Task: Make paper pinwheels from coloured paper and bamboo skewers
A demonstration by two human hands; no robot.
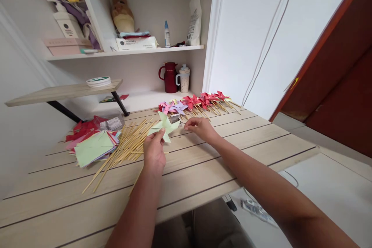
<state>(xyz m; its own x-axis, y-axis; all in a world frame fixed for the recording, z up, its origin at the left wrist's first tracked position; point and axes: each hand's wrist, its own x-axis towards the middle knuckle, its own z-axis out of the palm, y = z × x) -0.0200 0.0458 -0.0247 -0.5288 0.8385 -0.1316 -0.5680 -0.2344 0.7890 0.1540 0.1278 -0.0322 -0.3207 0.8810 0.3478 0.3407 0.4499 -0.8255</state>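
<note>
My left hand (155, 149) pinches a pale green paper pinwheel (164, 127) at its middle, thumb on top, above the table. To its right my right hand (200, 127) hovers with thumb and fingers pressed together; anything between them is too small to make out. Between the hands, partly behind the pinwheel, sits a small clear box (176, 120). A tiny object (179, 136) lies on the tabletop below it. Thin wooden sticks (128, 143) are spread left of my left hand, beside a stack of coloured paper squares (94, 147), green on top.
Finished pinwheels (193, 102) on sticks lie in a row along the back of the slatted table (209, 170). A small raised shelf (66, 92) stands at the left. Behind are a red jug (170, 78) and a pale cup (184, 79).
</note>
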